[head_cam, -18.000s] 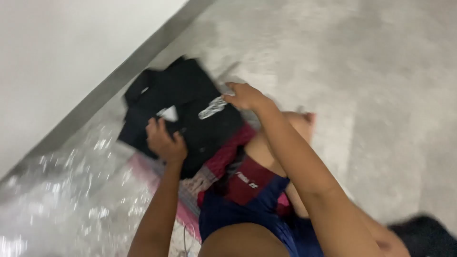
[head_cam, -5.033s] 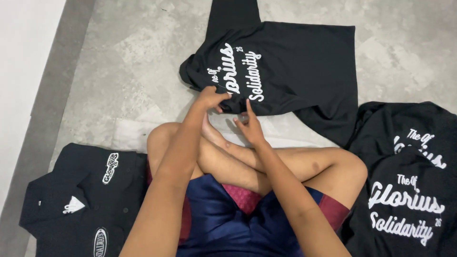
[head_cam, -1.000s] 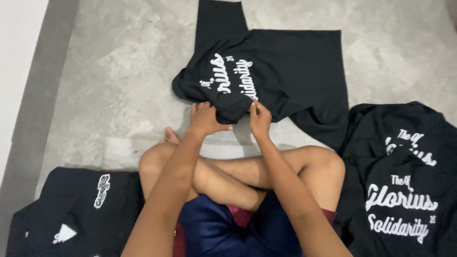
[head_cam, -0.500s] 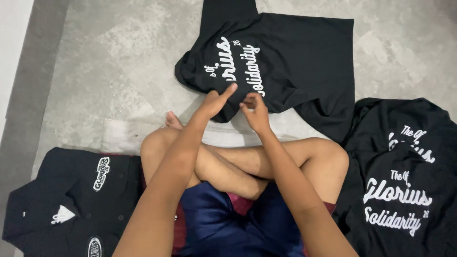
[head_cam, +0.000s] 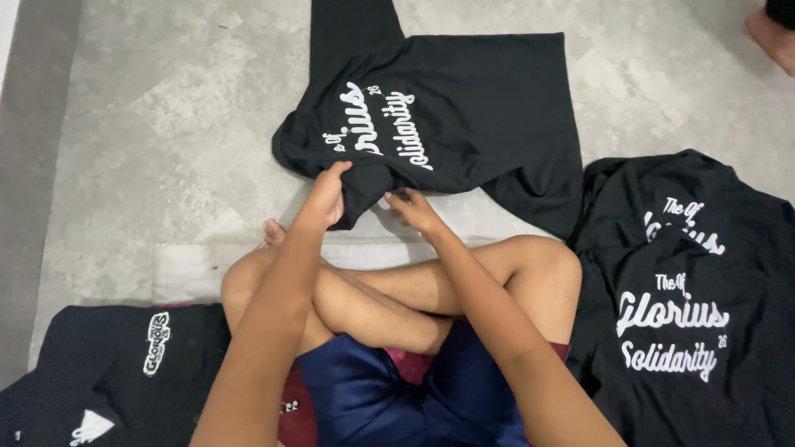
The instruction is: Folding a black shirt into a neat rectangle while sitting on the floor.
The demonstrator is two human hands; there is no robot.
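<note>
Head view: a person sits cross-legged on a grey stone-look floor (head_cam: 166, 124), both arms stretched forward to a black T-shirt with white lettering (head_cam: 464, 108) spread out in front of the knees. The left hand (head_cam: 325, 194) is closed on the shirt's near edge, fingers curled over a gathered fold of the cloth. The right hand (head_cam: 411, 209) rests on the same edge just beside it, fingers partly bent and pressing or pinching the fabric; how firm that hold is cannot be told.

The shirt lies partly spread, one sleeve (head_cam: 352, 21) pointing away from the person and the near left corner bunched. By the look of it, folding is at an early stage: the body is laid out, but no clean fold is made.

To the person's right lies a pile of like black shirts (head_cam: 687, 298), loosely laid and unfolded. At lower left sits another dark garment with a small white emblem (head_cam: 124, 364). A white sheet (head_cam: 195, 269) lies under the legs. Another person's bare foot (head_cam: 774, 37) shows at the top right corner.
</note>
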